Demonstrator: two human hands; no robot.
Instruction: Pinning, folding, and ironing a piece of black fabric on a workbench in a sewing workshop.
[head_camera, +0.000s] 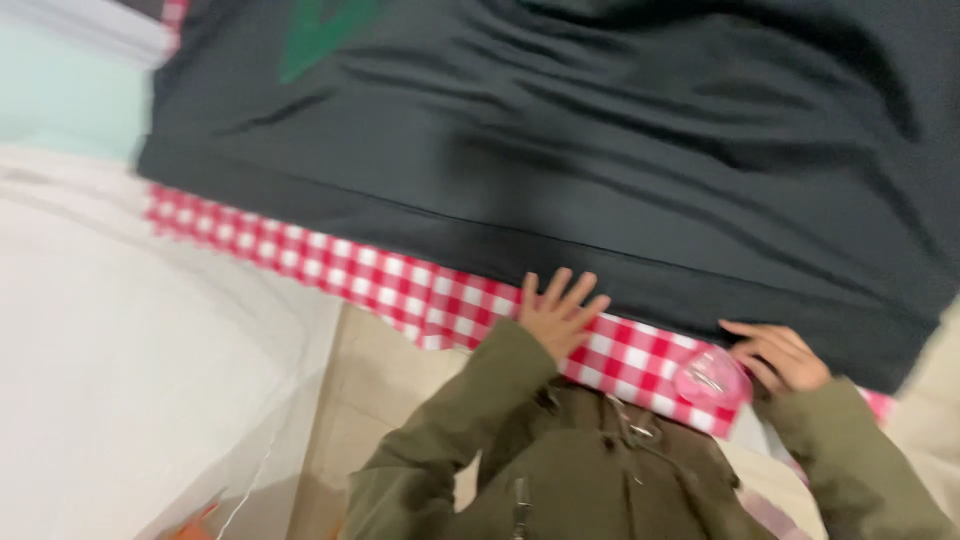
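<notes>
Pressing flat with fingers spread, the left hand (558, 315) rests at the dark garment's (560, 150) near hem on the red-checked cloth (400, 285); the right hand (780, 355), fingers loosely curled, touches a pink round tape roll (710, 378).

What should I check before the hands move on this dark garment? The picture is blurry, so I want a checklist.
1. Left hand flat, fingers spread at the dark garment hem: ok.
2. Right hand at the hem: ok.
3. Right hand's grip on the fabric: cannot tell.
4. Garment lies smooth: not ok, wrinkled.
5. Red-and-white checked cloth under the garment: ok.
6. Clear pink object beside the right hand, what it is: cannot tell.
</notes>
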